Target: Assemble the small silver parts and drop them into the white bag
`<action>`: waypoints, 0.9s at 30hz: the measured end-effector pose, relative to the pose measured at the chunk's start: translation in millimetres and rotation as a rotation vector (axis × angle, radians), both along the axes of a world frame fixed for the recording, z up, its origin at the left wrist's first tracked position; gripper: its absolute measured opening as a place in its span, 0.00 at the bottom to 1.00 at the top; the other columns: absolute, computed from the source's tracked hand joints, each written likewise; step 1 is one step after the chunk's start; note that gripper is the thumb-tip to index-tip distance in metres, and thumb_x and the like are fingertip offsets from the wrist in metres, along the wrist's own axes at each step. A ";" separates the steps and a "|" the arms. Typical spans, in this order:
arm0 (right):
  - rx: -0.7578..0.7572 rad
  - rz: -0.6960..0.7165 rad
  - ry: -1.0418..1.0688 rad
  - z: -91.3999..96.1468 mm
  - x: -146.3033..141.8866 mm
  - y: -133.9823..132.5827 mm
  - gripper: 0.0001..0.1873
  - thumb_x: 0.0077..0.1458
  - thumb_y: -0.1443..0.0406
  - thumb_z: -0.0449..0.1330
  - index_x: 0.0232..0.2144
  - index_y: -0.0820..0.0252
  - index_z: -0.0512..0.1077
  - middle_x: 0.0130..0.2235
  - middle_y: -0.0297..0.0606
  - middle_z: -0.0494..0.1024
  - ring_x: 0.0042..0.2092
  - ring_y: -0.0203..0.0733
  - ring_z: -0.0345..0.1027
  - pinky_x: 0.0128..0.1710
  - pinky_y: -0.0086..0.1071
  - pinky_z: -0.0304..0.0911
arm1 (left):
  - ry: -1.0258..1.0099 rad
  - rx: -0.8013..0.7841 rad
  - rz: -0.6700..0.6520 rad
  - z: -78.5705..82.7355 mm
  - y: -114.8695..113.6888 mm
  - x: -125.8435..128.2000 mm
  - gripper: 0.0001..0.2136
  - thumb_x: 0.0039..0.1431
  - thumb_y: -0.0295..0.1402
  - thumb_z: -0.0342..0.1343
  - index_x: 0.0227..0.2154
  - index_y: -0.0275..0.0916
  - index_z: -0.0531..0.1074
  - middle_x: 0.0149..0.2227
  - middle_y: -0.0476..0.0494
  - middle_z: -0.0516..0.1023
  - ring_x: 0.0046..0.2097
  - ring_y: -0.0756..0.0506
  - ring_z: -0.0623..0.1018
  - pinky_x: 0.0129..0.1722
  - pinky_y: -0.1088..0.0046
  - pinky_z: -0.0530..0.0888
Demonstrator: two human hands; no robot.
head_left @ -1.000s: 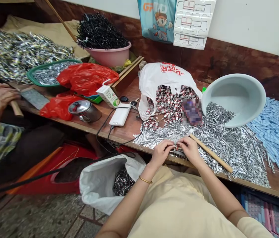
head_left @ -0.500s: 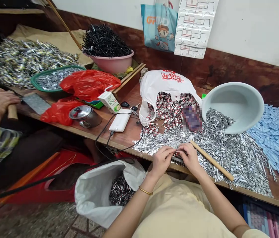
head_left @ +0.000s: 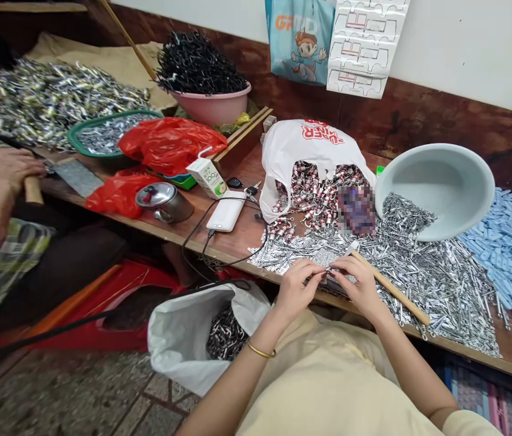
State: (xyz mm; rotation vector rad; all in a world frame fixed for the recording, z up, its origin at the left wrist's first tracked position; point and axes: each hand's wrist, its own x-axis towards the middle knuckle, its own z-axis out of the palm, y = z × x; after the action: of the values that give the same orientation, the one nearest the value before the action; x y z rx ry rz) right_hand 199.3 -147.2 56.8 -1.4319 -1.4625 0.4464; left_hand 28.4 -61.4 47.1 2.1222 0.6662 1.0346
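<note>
My left hand (head_left: 298,287) and my right hand (head_left: 359,283) meet at the bench's front edge, fingertips pinched together. Between them is a small metallic piece, mostly covered by the fingers and too small to name. Just behind the fingertips lies a small grey metal block (head_left: 326,258). A hammer with a wooden handle (head_left: 396,292) rests by my right hand, on a spread of loose silver metal parts (head_left: 446,303). Beyond them, a white plastic bag (head_left: 314,136) lies open with red-and-silver fittings (head_left: 305,191) spilling out.
A grey basin (head_left: 442,188) is tipped over metal parts, beside light-blue plastic pieces (head_left: 510,254). A white power bank (head_left: 226,212), cable, keys, drink carton (head_left: 206,177) and metal cup (head_left: 167,203) stand left. Below is an open white sack (head_left: 169,333). A co-worker's hand (head_left: 3,172) holds a wooden handle.
The view has shifted slightly, so the bench appears further right. My hands stay together at the edge, with small finger movements around the piece. The co-worker's hand shows more fully.
</note>
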 end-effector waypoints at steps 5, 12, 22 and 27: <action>-0.017 0.062 0.031 10.0 0.2 -7.7 0.08 0.64 0.61 0.60 0.40 0.52 0.79 0.39 0.39 0.81 0.43 0.43 0.75 0.43 0.38 0.71 | -0.034 -0.003 -0.150 12.2 5.1 -9.7 0.07 0.65 0.30 0.57 0.36 0.41 0.80 0.32 0.45 0.80 0.37 0.47 0.77 0.39 0.68 0.74; -0.022 -0.003 0.114 -2.7 -5.4 -20.6 0.07 0.62 0.62 0.61 0.39 0.53 0.80 0.38 0.40 0.80 0.41 0.42 0.74 0.39 0.35 0.71 | -0.052 -0.063 -0.202 6.3 2.5 -8.4 0.07 0.65 0.31 0.57 0.35 0.41 0.81 0.31 0.44 0.80 0.35 0.47 0.77 0.37 0.70 0.74; -0.040 0.009 0.150 -3.0 -1.4 -22.4 0.06 0.61 0.62 0.62 0.38 0.54 0.80 0.37 0.39 0.80 0.40 0.43 0.74 0.37 0.35 0.70 | -0.047 -0.124 -0.246 5.2 2.9 -6.0 0.07 0.65 0.32 0.58 0.35 0.39 0.82 0.32 0.42 0.79 0.37 0.46 0.77 0.37 0.70 0.73; -0.031 0.032 0.118 -0.1 -0.3 -23.8 0.06 0.61 0.64 0.62 0.39 0.54 0.80 0.37 0.39 0.80 0.40 0.42 0.74 0.38 0.36 0.70 | -0.078 -0.187 -0.241 6.0 1.1 -5.9 0.06 0.64 0.31 0.59 0.34 0.38 0.81 0.32 0.43 0.79 0.36 0.47 0.78 0.37 0.72 0.73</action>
State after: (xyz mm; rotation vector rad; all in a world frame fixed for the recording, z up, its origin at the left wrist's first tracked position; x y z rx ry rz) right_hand 199.0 -171.0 56.6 -1.3839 -1.3906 0.5666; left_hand 22.5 -60.3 53.1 1.9342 0.4380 0.8818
